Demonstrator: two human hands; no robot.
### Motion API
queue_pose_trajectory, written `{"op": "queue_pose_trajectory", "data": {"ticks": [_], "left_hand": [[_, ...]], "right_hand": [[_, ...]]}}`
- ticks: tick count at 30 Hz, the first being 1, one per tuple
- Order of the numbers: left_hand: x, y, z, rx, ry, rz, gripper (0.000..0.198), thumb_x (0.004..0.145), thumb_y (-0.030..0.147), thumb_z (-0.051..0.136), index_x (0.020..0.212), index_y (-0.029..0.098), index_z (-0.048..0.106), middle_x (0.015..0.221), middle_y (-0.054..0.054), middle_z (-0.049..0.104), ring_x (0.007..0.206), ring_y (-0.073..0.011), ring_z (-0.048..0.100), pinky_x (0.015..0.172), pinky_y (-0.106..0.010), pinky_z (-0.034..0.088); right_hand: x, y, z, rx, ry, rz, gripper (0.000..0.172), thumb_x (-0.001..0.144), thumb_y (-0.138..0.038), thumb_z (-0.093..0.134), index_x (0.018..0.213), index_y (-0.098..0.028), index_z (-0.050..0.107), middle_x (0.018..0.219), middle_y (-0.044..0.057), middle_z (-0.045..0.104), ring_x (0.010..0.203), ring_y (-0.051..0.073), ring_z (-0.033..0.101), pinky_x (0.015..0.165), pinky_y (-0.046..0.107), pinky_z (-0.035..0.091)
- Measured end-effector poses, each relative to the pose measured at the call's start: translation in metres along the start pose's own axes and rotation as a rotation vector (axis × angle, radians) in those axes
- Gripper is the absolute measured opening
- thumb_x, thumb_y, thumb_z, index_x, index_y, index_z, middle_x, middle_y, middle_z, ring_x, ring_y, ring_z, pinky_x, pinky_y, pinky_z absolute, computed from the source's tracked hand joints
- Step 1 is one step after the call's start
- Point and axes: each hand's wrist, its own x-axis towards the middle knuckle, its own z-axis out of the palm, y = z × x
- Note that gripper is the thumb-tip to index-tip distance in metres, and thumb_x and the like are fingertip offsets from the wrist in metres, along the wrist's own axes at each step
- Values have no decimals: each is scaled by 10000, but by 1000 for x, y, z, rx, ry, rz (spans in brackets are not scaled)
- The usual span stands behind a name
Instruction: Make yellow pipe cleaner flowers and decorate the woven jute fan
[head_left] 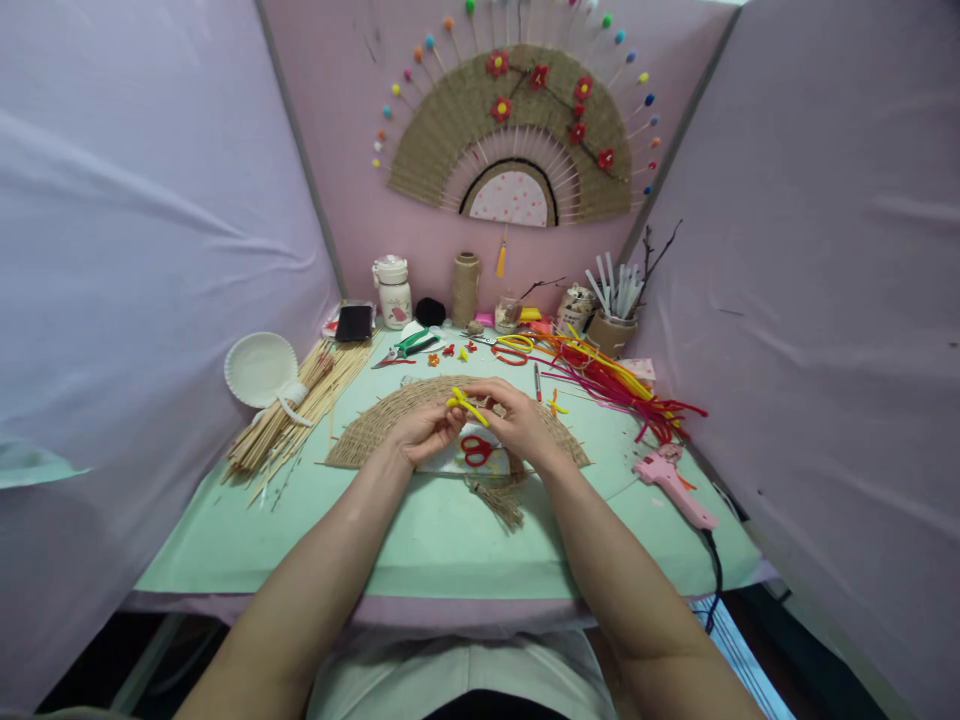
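Note:
My left hand (421,428) and my right hand (512,415) meet over the middle of the table, both pinched on a bent yellow pipe cleaner (466,404). Under them lies a half-round woven fan (360,435) of straw-coloured cord. Red-handled scissors (475,450) rest on the fan's pale centre just below my fingers. A frayed tassel of twine (501,502) lies in front of the fan.
A bundle of bamboo sticks (300,410) and a white paper plate (259,368) sit at the left. Red and yellow pipe cleaners (622,385) and a pink glue gun (670,484) lie at the right. Pliers, small flowers, a twine spool (465,288) and cups line the back. A finished fan (514,135) hangs on the wall.

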Motion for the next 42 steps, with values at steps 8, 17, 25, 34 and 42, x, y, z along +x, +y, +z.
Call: {"op": "queue_pose_trajectory", "data": {"ticks": [8,17,25,34,42], "left_hand": [[1,-7,1,-29,-93,38,214,779,-68,437,838,80,580,720,-28,558,577,-33,534,503,-67,453],[-2,-9,7,95,-49,98,99,754,-6,585,789,83,611,696,-23,579,568,-32,535,504,-80,458],[-4,-8,5,317,-87,219,210,596,154,795,727,82,646,672,-14,623,581,-50,565,553,-130,454],[-4,-4,2,246,-74,173,149,677,76,717,787,95,618,730,-33,627,601,-57,580,546,-127,478],[2,-8,3,217,52,330,154,680,135,715,792,104,614,702,-9,597,576,-42,544,508,-115,430]], "right_hand": [[-1,-7,8,18,141,111,137,832,-295,564,887,-220,664,908,40,655,894,169,593,834,314,454],[-1,-5,3,45,105,157,136,819,-312,567,827,-197,638,844,40,633,802,159,571,739,289,446],[-1,1,1,410,-23,509,232,728,-393,634,746,-165,594,632,-31,541,546,80,440,507,199,332],[1,10,2,475,-22,582,322,749,-480,589,870,-184,559,671,-27,538,514,76,432,469,198,319],[-1,-9,2,-187,310,88,211,772,-391,616,877,-210,590,935,62,601,924,202,522,857,358,405]]}}
